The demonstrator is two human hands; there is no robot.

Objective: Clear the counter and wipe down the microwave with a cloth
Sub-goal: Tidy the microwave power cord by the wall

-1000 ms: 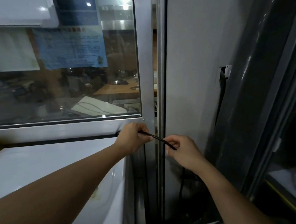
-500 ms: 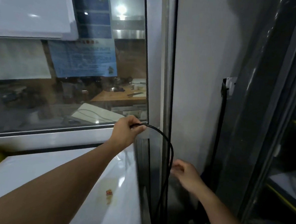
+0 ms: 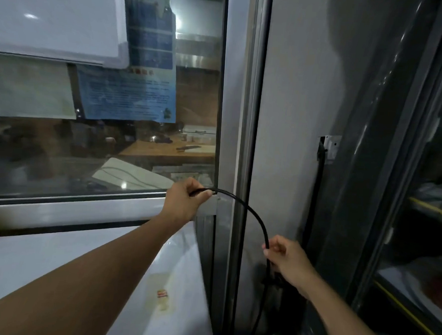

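Beside window frame (image 3: 233, 116), black cable (image 3: 253, 216) arcs between hands, left hand (image 3: 184, 204) and right hand (image 3: 286, 262) both gripping it

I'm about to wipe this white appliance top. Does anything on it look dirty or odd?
Yes. A yellowish stain with a small red-and-white scrap stuck in it sits near the right edge of the white top, below the left hand holding the black cable.

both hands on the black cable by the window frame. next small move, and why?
Probably slide the right hand further down the black cable toward where it drops into the dark gap beside the white microwave top, while the left hand holds the upper end. The cable arcs slack between the hands, and its lower run is hidden, so following it comes first.
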